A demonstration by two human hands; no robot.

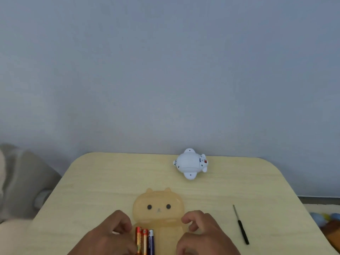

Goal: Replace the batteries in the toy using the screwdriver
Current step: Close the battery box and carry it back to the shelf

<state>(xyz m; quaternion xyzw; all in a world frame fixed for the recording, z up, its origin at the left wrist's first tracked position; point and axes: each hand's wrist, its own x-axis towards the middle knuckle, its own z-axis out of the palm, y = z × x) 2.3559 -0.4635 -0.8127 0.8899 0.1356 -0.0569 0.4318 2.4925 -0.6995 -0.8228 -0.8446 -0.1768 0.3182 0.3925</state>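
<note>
The white toy (190, 163) lies well beyond both hands, near the surface's (103, 181) far edge. The screwdriver (241, 224) lies right of the right hand (202, 234). Between the hands, an orange bear-shaped tray (158, 208) holds three batteries (145, 242); the left hand (110, 236), fingers curled, touches them. The right hand is loosely curled, grasping nothing.

batteries (145, 242) and hands (110, 234) cut off by bottom edge

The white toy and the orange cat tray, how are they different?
The white toy is small, solid and rounded; the orange cat tray is bigger, flat and see-through. The toy sits alone at the table's far edge; the tray lies between both hands, holding batteries. Both rest on the table.
</note>
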